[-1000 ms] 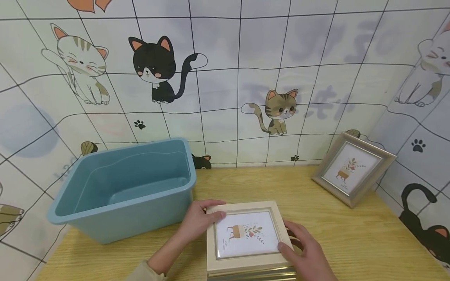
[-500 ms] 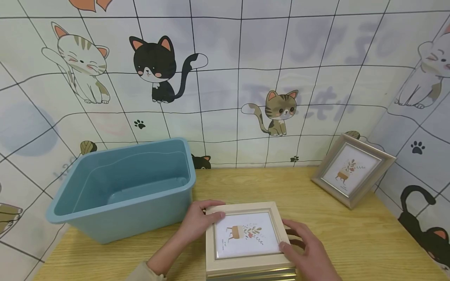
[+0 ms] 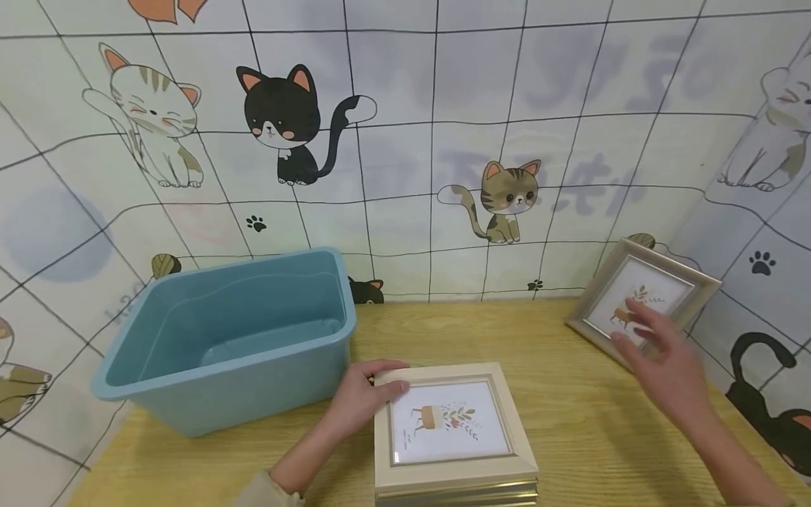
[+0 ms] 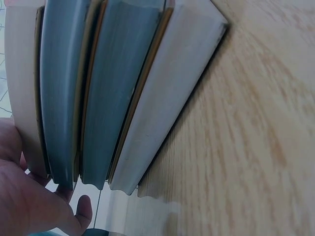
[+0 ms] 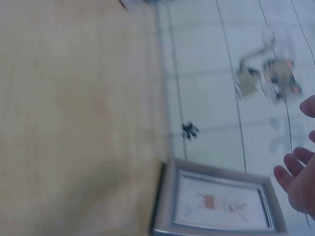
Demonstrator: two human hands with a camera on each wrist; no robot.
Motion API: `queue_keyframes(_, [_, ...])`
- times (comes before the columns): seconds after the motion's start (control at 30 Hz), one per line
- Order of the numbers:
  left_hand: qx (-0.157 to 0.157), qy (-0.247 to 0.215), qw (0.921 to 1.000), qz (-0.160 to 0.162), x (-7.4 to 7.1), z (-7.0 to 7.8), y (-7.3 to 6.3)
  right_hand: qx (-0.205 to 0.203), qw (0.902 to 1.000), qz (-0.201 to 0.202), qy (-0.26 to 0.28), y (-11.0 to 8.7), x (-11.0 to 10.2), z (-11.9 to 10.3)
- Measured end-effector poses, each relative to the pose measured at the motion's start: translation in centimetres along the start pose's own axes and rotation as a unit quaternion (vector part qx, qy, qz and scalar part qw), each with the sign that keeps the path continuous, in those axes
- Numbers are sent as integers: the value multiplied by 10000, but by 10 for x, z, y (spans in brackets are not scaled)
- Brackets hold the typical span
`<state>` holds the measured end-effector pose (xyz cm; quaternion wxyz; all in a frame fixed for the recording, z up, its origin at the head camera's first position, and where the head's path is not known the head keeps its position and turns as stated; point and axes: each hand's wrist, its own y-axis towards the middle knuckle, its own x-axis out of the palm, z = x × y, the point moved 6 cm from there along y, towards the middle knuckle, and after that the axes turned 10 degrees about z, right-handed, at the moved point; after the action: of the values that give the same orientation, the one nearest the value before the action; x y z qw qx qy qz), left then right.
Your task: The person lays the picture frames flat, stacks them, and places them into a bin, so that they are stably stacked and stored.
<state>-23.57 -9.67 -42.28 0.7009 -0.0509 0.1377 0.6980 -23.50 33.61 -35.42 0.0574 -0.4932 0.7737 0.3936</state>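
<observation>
My left hand point(image 3: 360, 396) holds the far-left corner of a cream picture frame point(image 3: 456, 470), its thumb on the face. That frame lies on top of a stack of several picture frames. In the left wrist view, the stacked frames point(image 4: 125, 88) show their cream and bluish-grey edges, with the left hand point(image 4: 34, 201) at one end. My right hand point(image 3: 671, 366) is in the air with fingers spread, holding nothing. It overlaps a champagne-coloured picture frame point(image 3: 659, 274) leaning on the wall at the back right. The right wrist view shows this leaning frame point(image 5: 221, 201) below the fingers.
A blue plastic tub point(image 3: 253, 380) stands on the left of the wooden table point(image 3: 443, 331), close beside the left hand. Behind it runs a wall covering point(image 3: 399, 162) with cartoon cats and grid lines.
My right hand has left the stack's right edge and moved right and back to the leaning frame. The left hand and the stack stay in place.
</observation>
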Motion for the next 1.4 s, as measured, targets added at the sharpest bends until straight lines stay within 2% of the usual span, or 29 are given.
queue_keyframes(0.13, [-54, -7, 10000, -23, 0, 1, 1, 536, 9975, 374, -283, 49, -29, 20])
queue_keyframes(0.2, [-68, -13, 10000, -39, 0, 0, 2, 692, 9938, 587, -636, 72, -40, 25])
queue_keyframes(0.3, [-75, -59, 9999, -36, 0, 0, 2, 633, 9894, 875, -971, 99, -51, 31])
queue_keyframes(0.43, [-77, -92, 9999, -43, 0, -1, 2, 478, 9850, 819, -1445, 118, -61, 46])
queue_keyframes(0.57, [-65, -66, 9999, -56, 0, 0, 2, 488, 9806, 543, -1817, 124, -64, 67])
queue_keyframes(0.8, [-101, -135, 9998, -75, 1, -1, 2, 942, 9774, 278, -1870, 123, -59, 93])
queue_keyframes(1.03, [-117, -160, 9998, -56, 1, -2, 1, 937, 9804, 151, -1728, 122, -51, 103])
queue_keyframes(1.23, [-101, -177, 9998, -86, 2, -3, 1, 1337, 9777, 116, -1614, 121, -48, 112])
queue_keyframes(1.4, [-119, -222, 9997, -76, 2, -3, 1, 1326, 9794, 215, -1506, 115, -48, 112])
